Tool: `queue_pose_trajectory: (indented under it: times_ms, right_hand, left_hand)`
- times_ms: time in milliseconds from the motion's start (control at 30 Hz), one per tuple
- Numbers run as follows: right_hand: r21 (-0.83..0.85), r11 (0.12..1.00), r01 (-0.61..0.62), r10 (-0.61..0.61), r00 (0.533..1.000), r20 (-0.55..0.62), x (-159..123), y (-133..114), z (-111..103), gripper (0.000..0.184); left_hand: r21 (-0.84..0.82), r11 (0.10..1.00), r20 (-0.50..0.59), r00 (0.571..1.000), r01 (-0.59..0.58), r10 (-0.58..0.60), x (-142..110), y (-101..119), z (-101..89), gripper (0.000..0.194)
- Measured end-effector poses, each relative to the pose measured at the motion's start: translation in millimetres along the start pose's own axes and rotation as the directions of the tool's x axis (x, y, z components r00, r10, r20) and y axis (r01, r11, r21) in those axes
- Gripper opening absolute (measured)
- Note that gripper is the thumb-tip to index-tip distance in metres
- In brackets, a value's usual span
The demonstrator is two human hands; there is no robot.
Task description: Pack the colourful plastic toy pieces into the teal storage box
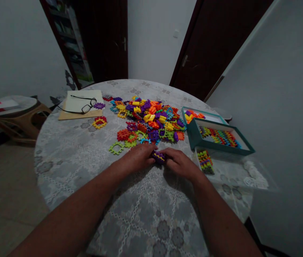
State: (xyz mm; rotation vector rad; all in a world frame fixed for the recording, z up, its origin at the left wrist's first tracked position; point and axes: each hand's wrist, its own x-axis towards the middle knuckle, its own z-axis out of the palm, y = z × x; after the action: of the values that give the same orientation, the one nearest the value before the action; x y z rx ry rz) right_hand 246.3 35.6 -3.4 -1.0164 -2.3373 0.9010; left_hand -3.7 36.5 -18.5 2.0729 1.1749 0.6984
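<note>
Between my two hands is a small stack of purple and yellow interlocking plastic building pieces (158,157), close to the tabletop. My left hand (142,156) grips its left side, fingers bent around it. From the right, my right hand (177,161) closes thumb and fingers on the same stack. Just beyond my hands spreads a heap of loose plastic pieces (151,116) in orange, yellow, purple, green, red and blue. A green square frame piece (116,148) lies flat left of the heap's near edge.
Right of the heap stands a teal box (222,151) holding rows of stacked pieces, with its teal-edged lid (215,117) behind. A clear plastic tray (228,182) holds another stack (205,162). Black glasses (86,108) rest on paper (72,114) at left. A stool (20,117) stands beside the table.
</note>
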Motion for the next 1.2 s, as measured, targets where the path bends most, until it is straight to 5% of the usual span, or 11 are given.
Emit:
queue_pose_trajectory:
  times_ms: [233, 367, 567, 767, 1000, 1200]
  right_hand:
    - [-0.094, 0.994, -0.056, 0.044, 0.992, -0.119, 3, -3, 19, 0.037]
    - [-0.168, 0.98, -0.106, 0.069, 0.975, -0.213, 7, -1, 28, 0.024]
    - [-0.114, 0.968, -0.225, 0.163, 0.902, -0.4, 5, 4, 21, 0.024]
    - [-0.135, 0.966, -0.222, 0.159, 0.916, -0.368, 6, 0, 23, 0.022]
    - [0.023, 0.975, -0.221, 0.218, 0.93, -0.297, 6, 1, 21, 0.02]
    - [0.153, 0.963, -0.222, 0.254, 0.937, -0.24, 7, 6, 20, 0.016]
  left_hand:
    - [0.0, 1.0, -0.005, 1.0, 0.02, -0.02, 0, 1, 1.0, 0.05]
    - [0.002, 1.0, 0.048, 0.999, 0.023, -0.023, -6, 1, -24.7, 0.056]
    - [0.293, 0.955, 0.206, 0.973, 0.041, -0.105, -16, 5, -56.5, 0.045]
    - [0.503, 0.864, 0.242, 0.955, 0.029, -0.173, -11, 13, -40.1, 0.042]
    - [0.469, 0.883, 0.214, 0.969, 0.006, -0.121, -10, 13, -36.9, 0.032]
    - [0.44, 0.898, 0.194, 0.978, -0.013, -0.081, -7, 7, -30.3, 0.052]
